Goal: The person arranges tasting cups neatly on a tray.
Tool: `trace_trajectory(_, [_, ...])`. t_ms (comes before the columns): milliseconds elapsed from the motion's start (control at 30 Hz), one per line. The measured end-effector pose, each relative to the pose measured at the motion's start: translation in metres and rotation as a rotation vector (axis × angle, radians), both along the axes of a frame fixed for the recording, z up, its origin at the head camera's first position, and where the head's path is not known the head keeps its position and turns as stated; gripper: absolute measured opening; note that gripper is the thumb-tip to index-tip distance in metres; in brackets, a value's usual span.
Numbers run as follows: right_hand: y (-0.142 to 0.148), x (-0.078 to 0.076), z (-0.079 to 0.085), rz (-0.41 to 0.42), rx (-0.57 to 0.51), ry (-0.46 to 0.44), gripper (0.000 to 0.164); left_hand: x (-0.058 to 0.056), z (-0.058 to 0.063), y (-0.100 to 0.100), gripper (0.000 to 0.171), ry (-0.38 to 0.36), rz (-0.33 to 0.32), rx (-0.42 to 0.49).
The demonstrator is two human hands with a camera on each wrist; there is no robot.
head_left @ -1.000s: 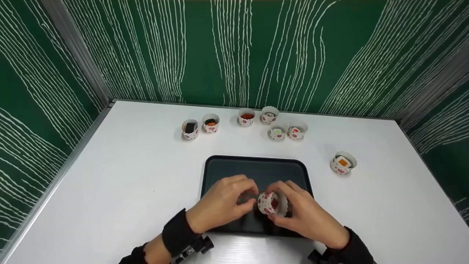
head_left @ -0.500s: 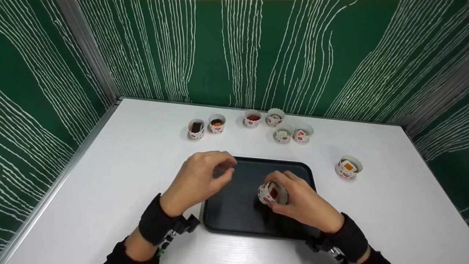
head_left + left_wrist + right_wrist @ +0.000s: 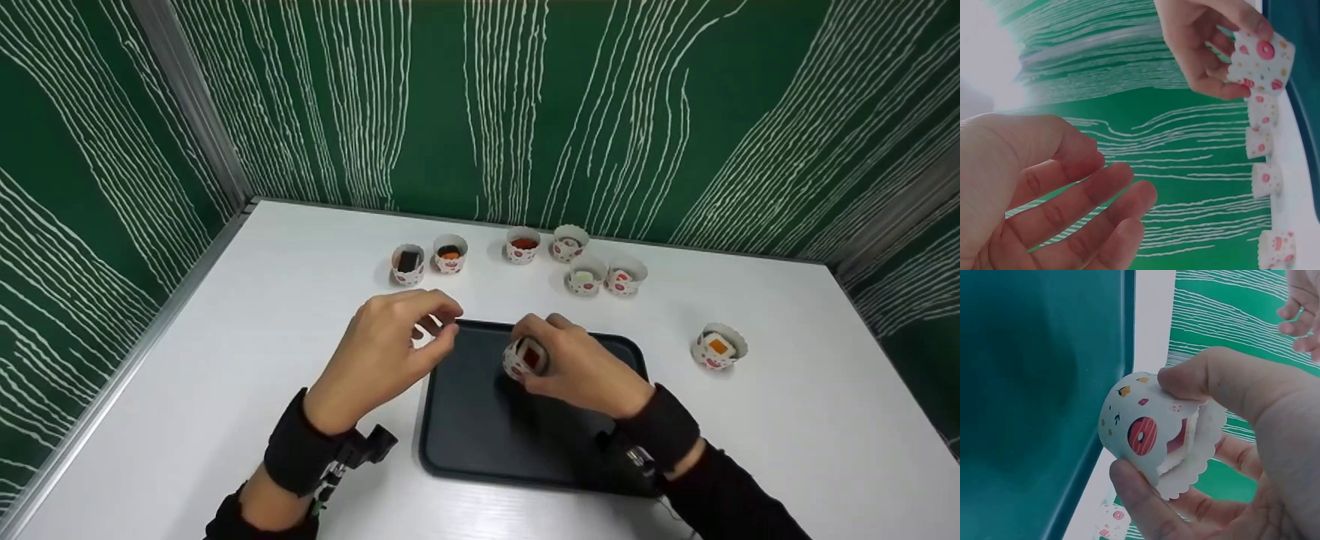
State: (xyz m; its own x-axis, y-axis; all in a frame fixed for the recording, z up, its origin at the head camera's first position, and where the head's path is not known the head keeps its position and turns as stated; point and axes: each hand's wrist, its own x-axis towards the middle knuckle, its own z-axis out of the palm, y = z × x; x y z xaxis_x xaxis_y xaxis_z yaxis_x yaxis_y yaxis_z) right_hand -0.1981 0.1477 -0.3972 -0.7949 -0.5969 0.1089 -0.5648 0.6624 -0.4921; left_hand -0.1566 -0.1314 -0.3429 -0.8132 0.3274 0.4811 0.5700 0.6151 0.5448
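Observation:
My right hand (image 3: 577, 364) grips a paper baking cup (image 3: 1137, 422) by its scalloped rim, thumb on one side and fingers on the other. White paper with pink donut prints wraps a white piece with a dark red centre (image 3: 532, 358). The cup is held over the dark tray (image 3: 480, 450), tilted toward the right hand. My left hand (image 3: 390, 349) hovers at the tray's left edge, fingers loosely curved, nothing between them. In the left wrist view its palm and fingers (image 3: 1067, 208) show bare.
Several more paper cups with small sushi-like pieces stand along the back of the white table (image 3: 300, 247), such as one with a black-topped piece (image 3: 408, 266). One cup (image 3: 718, 347) with an orange-centred piece stands apart at right. Green walls with white lines (image 3: 450, 112) enclose the table.
My left hand has drawn away from the cup, up and to the left. My right hand has carried the cup leftward and farther back over the tray. The head view has shifted slightly.

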Motion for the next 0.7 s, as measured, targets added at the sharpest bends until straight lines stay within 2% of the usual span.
trace_trajectory(333, [-0.036, -0.024, 0.004, 0.016, 0.026, -0.018, 0.047, -0.004, 0.000, -0.008, 0.013, -0.016, -0.003, 0.021])
trace_trajectory(700, [-0.064, -0.037, 0.000, -0.007, 0.074, -0.024, 0.048, -0.008, 0.001, -0.012, 0.019, 0.004, 0.002, 0.035])
